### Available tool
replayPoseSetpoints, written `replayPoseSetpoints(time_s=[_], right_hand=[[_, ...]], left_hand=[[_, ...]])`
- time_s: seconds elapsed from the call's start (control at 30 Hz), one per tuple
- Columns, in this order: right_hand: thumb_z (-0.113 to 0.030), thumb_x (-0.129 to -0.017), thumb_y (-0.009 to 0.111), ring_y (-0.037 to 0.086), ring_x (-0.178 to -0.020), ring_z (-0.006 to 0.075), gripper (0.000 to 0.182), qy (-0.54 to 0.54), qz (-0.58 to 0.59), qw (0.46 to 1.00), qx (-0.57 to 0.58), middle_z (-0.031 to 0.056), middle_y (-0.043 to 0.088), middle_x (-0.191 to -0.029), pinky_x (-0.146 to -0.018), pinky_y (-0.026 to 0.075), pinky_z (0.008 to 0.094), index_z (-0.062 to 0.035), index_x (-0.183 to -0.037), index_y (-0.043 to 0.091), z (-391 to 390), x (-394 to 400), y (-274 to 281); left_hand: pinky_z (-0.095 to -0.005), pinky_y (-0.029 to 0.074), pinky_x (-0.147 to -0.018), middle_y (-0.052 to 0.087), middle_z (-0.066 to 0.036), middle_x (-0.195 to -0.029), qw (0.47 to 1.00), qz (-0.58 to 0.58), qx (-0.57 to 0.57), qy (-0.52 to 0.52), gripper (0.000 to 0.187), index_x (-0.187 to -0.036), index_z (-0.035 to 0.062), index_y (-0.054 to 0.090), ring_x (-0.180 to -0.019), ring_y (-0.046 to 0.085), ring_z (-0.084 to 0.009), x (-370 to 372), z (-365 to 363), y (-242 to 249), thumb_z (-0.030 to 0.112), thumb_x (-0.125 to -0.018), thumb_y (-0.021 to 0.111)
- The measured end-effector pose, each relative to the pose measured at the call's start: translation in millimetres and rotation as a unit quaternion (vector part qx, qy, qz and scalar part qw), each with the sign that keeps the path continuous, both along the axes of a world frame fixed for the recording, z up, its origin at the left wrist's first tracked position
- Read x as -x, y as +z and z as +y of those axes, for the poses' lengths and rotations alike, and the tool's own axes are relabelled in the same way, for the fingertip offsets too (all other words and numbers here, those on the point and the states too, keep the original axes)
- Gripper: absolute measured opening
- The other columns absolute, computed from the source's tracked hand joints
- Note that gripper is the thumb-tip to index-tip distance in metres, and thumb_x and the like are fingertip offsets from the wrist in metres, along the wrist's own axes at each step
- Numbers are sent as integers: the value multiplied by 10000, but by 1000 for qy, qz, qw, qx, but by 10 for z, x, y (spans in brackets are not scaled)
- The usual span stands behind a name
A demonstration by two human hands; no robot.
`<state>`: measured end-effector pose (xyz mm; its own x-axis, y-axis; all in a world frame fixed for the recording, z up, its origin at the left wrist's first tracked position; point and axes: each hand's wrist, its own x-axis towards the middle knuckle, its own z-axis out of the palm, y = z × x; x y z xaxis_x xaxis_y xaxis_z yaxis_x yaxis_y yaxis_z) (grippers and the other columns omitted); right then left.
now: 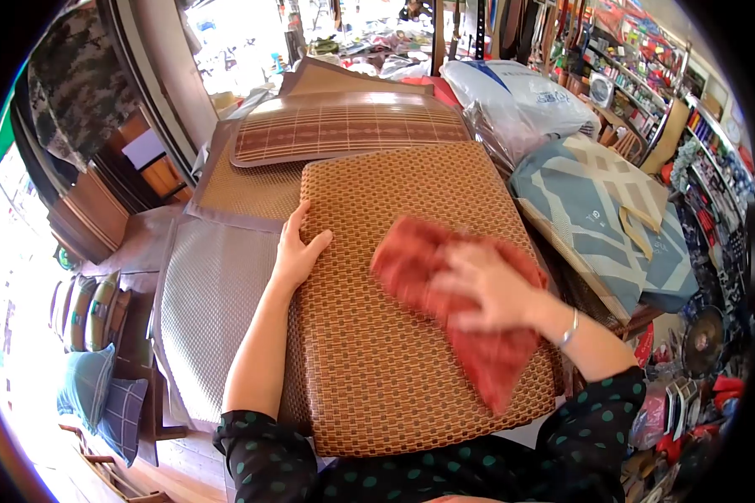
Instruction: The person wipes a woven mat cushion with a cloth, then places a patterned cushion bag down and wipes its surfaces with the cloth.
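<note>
A thick, tan-brown woven rattan mat (369, 352) lies before me, its near edge close to my body. My left hand (295, 258) grips its left edge, thumb on the upper face and fingers along the side. On the right half of the mat is a crumpled red cloth (411, 260). My right hand (482, 289), smeared by motion, presses over the cloth and holds it against the weave. One corner of the cloth trails toward the mat's near edge. A bracelet circles my right wrist.
Beneath and behind lie a grey woven mat (218, 310) and a striped brown mat (352, 121). To the right sit a blue-grey patterned bag (596, 210) and a white plastic bag (520, 96). Cushions (88, 381) stand at lower left; crowded shelves (713, 168) line the right.
</note>
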<state>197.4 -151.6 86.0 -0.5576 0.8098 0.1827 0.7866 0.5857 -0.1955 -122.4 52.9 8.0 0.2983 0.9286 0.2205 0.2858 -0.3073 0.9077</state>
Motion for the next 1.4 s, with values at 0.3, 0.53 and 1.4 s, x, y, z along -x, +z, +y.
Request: replayPoseSetpoints(time_s=[0.3, 0.53, 1.4], right_hand=[[-589, -873, 611, 367, -1415, 371, 633, -85, 12, 996, -32, 172, 464, -1481, -1151, 270, 547, -173, -1349, 605, 1161, -65, -56], [-588, -922, 531, 364, -1402, 350, 633, -216, -61, 972, -70, 184, 449, -1463, -1151, 245, 572, -155, -1381, 569, 1172, -338, -141], [-521, -785, 729, 370, -1432, 349, 653, 147, 14, 985, 83, 187, 441, -1505, -1157, 263, 557, -200, -1343, 618, -1085, -284, 128]], left_hand=[[-456, 398, -1122, 427, -210, -1510, 1000, -5, 17, 15, 706, -1519, 85, 401, -1370, 461, -340, -51, -182, 255, 246, -899, 698], [-392, 466, -1050, 542, -186, -1409, 999, -29, 31, 34, 670, -1503, 33, 412, -1263, 556, -272, -91, -230, 292, 188, -908, 679], [-326, 488, -984, 622, -120, -1283, 995, -85, -8, 57, 605, -1420, 0, 519, -1137, 594, -186, -100, -123, 103, 164, -875, 723]])
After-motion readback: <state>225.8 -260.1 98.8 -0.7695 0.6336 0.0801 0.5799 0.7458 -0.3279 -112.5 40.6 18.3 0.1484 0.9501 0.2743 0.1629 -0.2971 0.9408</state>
